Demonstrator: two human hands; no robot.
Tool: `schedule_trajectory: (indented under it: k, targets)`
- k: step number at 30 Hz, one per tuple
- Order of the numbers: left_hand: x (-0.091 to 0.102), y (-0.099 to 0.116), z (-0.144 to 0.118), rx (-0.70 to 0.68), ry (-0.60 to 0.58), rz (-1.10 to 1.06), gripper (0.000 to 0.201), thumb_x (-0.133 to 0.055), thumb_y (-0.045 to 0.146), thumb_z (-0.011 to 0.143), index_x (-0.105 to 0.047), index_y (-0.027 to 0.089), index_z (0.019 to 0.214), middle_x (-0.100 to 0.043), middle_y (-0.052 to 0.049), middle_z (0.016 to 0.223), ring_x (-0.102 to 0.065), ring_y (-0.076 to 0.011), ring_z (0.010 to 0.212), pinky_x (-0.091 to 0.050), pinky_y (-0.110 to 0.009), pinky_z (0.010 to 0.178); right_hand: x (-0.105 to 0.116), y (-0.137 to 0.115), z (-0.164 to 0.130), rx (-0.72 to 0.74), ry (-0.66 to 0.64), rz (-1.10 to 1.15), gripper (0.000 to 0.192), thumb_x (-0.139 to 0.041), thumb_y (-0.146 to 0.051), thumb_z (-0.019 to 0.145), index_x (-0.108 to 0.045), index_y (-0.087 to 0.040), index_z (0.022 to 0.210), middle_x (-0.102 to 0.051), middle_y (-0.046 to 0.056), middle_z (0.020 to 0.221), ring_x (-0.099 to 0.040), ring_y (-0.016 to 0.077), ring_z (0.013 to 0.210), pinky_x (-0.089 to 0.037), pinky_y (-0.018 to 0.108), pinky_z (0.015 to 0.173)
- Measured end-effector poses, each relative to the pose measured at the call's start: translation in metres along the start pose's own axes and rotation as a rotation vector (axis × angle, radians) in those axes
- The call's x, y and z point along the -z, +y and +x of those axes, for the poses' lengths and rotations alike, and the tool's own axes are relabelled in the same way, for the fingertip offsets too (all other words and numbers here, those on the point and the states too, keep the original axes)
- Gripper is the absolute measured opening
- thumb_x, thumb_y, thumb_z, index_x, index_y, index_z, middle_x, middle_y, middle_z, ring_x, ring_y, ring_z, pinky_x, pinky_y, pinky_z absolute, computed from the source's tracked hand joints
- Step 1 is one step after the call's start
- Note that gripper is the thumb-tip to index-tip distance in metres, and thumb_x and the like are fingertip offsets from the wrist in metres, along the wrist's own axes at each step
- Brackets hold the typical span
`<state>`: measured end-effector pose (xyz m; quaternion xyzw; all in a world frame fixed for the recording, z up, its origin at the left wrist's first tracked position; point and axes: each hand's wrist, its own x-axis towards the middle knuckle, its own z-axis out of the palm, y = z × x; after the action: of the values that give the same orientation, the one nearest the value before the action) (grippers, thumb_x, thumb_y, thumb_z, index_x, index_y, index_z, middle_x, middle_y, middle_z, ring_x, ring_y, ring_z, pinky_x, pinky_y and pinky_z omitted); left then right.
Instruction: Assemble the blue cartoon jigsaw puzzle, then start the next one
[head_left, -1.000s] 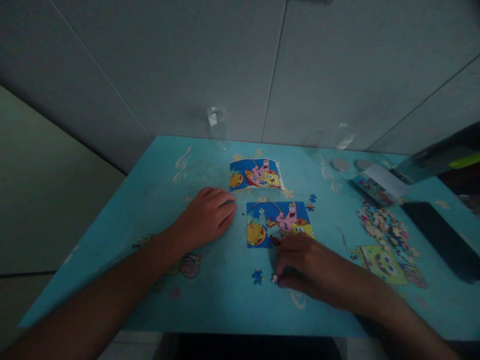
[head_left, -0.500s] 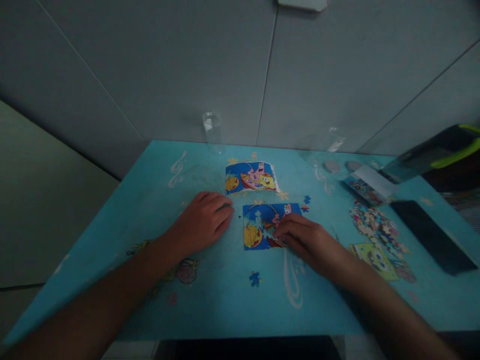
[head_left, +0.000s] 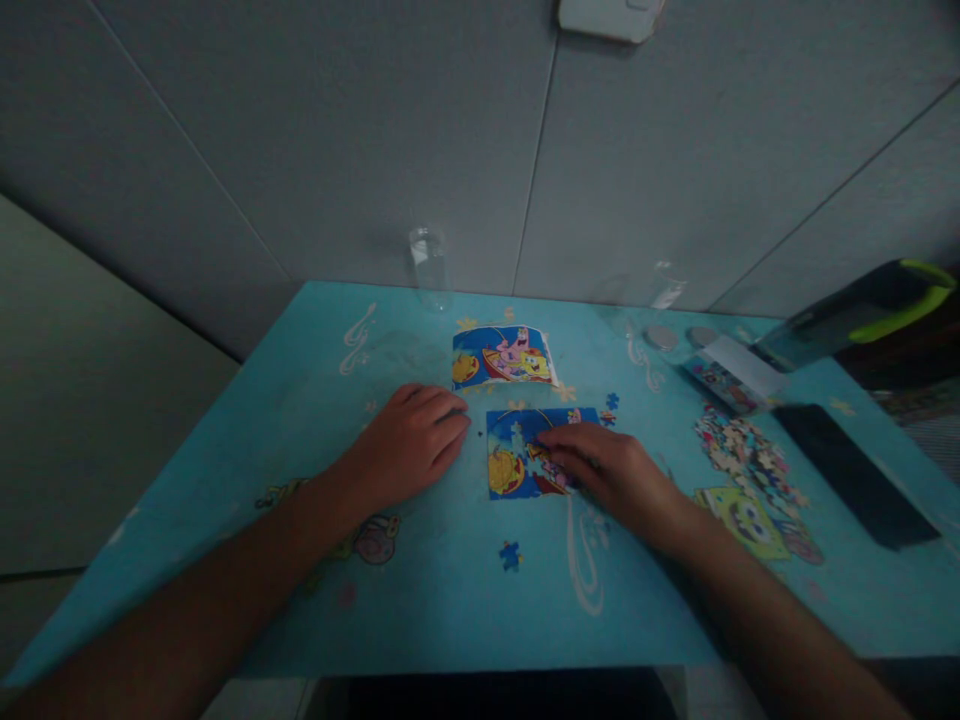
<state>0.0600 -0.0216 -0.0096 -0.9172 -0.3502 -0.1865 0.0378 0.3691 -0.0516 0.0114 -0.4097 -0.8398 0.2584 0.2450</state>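
Note:
A partly assembled jigsaw puzzle [head_left: 507, 474] with a blue cartoon picture lies flat on the table, with gaps in its middle. My right hand [head_left: 600, 460] is over its right half, thumb and fingers pinched at a small puzzle piece that the fingertips mostly cover. Left of the puzzle, my left hand [head_left: 420, 440] rests on the table with its fingers curled together; nothing shows in them. Behind the puzzle stands a curved picture card [head_left: 502, 356] with a matching scene. One loose blue piece [head_left: 511, 556] lies in front, and others [head_left: 612, 403] lie by the upper right corner.
On the right are a heap of puzzle pieces [head_left: 742, 450], a dark flat slab [head_left: 855, 475], a folded picture card [head_left: 724, 380], and round grey lids [head_left: 661, 337]. Clear containers [head_left: 430, 270] stand along the wall. A clear, dark-ended object with a yellow-green band [head_left: 840, 315] is at the far right.
My right fingertips have shifted slightly up and left across the puzzle. My left hand stays in place. The view has tilted up a little.

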Motion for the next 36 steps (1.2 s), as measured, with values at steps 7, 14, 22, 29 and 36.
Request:
schedule_trajectory:
  k: [7, 14, 22, 29, 36]
  targets:
    - [-0.0011, -0.0008, 0.0002, 0.013, -0.008, -0.016, 0.018, -0.056, 0.02, 0.097, -0.072, 0.019, 0.106, -0.069, -0.008, 0.115, -0.062, -0.0243, 0.107, -0.045, -0.045, 0.097, 0.0082, 0.0012, 0.0013, -0.057, 0.021, -0.094, 0.017, -0.059, -0.023, 0.1, -0.074, -0.024, 0.108, -0.075, 0.005, 0.103, -0.07, 0.0189, 0.093, -0.056, 0.035, 0.086]
    - [-0.0013, -0.0012, -0.0006, 0.01, -0.015, -0.011, 0.018, -0.055, 0.021, 0.098, -0.071, 0.019, 0.107, -0.069, -0.008, 0.115, -0.062, -0.0245, 0.107, -0.045, -0.046, 0.097, 0.005, 0.0019, -0.0013, 0.022, -0.066, -0.139, 0.022, -0.061, -0.022, 0.098, -0.074, -0.022, 0.116, -0.073, 0.008, 0.113, -0.067, 0.0226, 0.107, -0.055, 0.04, 0.095]
    - [-0.001, -0.001, -0.0005, 0.006, -0.021, -0.008, 0.018, -0.055, 0.022, 0.099, -0.071, 0.019, 0.106, -0.069, -0.007, 0.115, -0.062, -0.024, 0.107, -0.045, -0.046, 0.097, 0.0024, 0.003, -0.0033, -0.005, -0.069, -0.173, 0.022, -0.066, -0.027, 0.096, -0.076, -0.024, 0.115, -0.073, 0.009, 0.111, -0.068, 0.0242, 0.105, -0.056, 0.043, 0.095]
    - [-0.0005, -0.0008, -0.0006, 0.011, -0.04, 0.002, 0.019, -0.054, 0.021, 0.099, -0.071, 0.019, 0.106, -0.069, -0.007, 0.116, -0.061, -0.0242, 0.108, -0.044, -0.046, 0.097, 0.0025, 0.0001, -0.0025, -0.015, -0.079, -0.157, 0.019, -0.068, -0.028, 0.095, -0.078, -0.025, 0.111, -0.073, 0.009, 0.109, -0.068, 0.0239, 0.103, -0.056, 0.042, 0.093]
    - [-0.0012, -0.0011, 0.0, 0.004, -0.02, -0.006, 0.02, -0.054, 0.021, 0.099, -0.072, 0.019, 0.107, -0.069, -0.008, 0.115, -0.062, -0.0241, 0.107, -0.045, -0.046, 0.096, 0.0095, -0.003, -0.0011, -0.021, -0.066, -0.158, 0.018, -0.063, -0.03, 0.098, -0.076, -0.024, 0.11, -0.073, 0.008, 0.105, -0.068, 0.0231, 0.099, -0.056, 0.042, 0.089]
